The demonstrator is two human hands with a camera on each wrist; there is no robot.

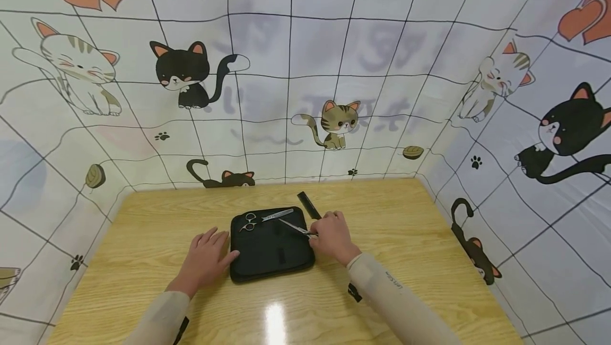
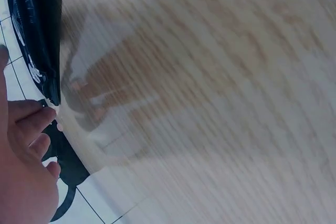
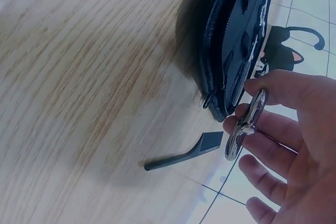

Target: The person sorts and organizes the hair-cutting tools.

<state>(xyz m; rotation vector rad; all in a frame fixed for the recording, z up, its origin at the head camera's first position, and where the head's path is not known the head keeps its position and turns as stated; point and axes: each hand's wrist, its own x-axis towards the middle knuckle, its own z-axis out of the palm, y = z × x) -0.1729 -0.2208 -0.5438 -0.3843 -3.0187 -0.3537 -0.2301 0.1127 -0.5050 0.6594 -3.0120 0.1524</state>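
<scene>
Beige sleeves (image 1: 391,294) lie nearest the camera. Beyond them, the right hand (image 1: 332,234) pinches the handle rings of one pair of scissors (image 1: 293,226), its blades over the right part of the black zip case (image 1: 258,260). Relaxed, the left hand (image 1: 205,257) touches the case's left edge, its fingers extended. Work looks partway: a second pair of scissors (image 1: 278,215) lies on the case; the held pair isn't yet released, and a black flat tool (image 1: 309,205) lies outside on the table (image 1: 391,217).
</scene>
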